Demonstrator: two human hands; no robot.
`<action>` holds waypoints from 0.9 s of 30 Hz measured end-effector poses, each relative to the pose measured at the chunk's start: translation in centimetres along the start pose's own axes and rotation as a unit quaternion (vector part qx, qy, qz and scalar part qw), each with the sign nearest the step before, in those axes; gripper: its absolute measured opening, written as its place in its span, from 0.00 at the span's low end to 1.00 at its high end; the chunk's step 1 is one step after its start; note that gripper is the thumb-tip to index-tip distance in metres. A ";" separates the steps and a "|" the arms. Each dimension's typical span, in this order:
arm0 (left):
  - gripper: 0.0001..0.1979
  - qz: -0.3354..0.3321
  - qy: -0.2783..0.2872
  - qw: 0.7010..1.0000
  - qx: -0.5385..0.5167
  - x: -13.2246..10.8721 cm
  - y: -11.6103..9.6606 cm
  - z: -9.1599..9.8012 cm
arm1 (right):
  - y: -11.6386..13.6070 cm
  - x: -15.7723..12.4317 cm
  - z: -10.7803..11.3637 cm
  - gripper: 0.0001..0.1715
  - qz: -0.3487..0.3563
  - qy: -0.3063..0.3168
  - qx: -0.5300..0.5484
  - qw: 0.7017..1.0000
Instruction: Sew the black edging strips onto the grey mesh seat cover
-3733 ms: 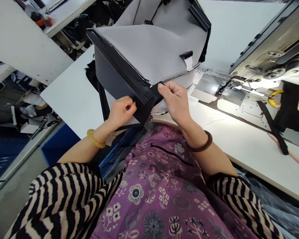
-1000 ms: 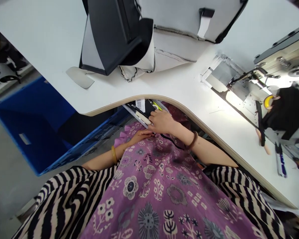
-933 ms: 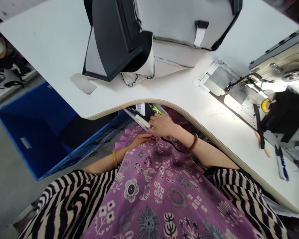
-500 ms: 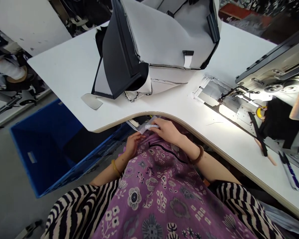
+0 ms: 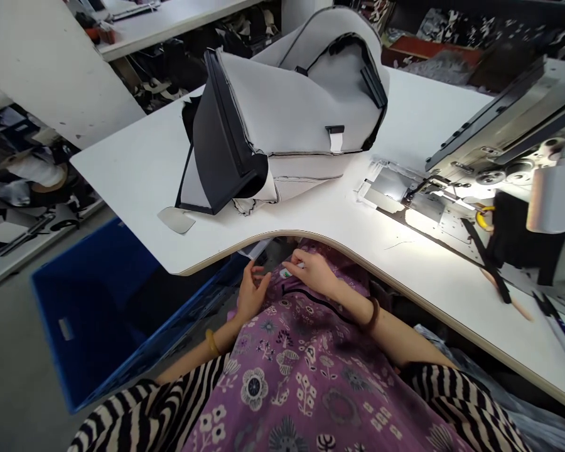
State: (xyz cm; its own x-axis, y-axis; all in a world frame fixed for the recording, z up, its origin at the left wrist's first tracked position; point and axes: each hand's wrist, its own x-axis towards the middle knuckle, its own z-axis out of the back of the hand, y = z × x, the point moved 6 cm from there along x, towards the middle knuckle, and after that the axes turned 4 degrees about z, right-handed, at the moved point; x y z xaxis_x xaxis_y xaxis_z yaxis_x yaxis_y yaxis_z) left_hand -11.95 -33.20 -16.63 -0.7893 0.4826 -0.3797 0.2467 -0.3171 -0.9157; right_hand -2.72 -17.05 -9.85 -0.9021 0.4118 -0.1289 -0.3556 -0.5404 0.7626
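Note:
Just below the table's curved edge, my right hand (image 5: 313, 274) is closed on a small white object with a green mark (image 5: 285, 273); its kind cannot be made out. My left hand (image 5: 252, 294) is beside it, holding nothing, with fingers apart. Both hands are over the purple flowered apron (image 5: 287, 351) on my lap. On the table above them lies a large grey and black sewn piece (image 5: 292, 107) with black edging. A loose grey scrap (image 5: 176, 220) rests near its left corner.
A sewing machine (image 5: 489, 163) stands on the right of the white table (image 5: 136, 169), its lamp lit. Scissors (image 5: 553, 320) and black strips lie near it. To the left below the table is a blue crate (image 5: 94, 314). Shelves with scraps line the back.
My left hand has opened its fingers and drawn apart from my right. The right hand keeps the white object, pulled back from the pale tray-like thing under the table edge. The view has tilted up.

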 end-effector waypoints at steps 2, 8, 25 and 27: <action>0.29 0.020 0.024 1.000 -0.003 -0.1 0.3 -0.2 | 0.1 -0.1 -0.4 0.17 -0.007 0.004 0.017 1.000; 0.24 0.043 0.177 0.983 0.035 -1.7 -0.3 -3.0 | -0.5 -0.3 -0.9 0.16 -0.024 0.003 0.084 0.996; 0.21 0.009 0.446 0.884 0.135 -3.6 -4.3 -12.7 | -0.6 -4.1 4.9 0.38 -0.009 -0.182 0.672 0.718; 0.25 0.079 0.487 0.865 0.091 -4.3 -4.3 -13.3 | -0.6 -4.7 5.6 0.36 0.013 -0.147 0.661 0.735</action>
State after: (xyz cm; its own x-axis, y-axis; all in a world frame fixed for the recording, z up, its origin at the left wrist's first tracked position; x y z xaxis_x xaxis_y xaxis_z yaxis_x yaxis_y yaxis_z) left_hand -2.12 -23.06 -12.79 0.1167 0.8526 -0.5093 0.1448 -0.5220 -0.8406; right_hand 3.11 -14.52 -6.13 -0.7432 0.6601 -0.1089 0.3854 0.5554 0.7369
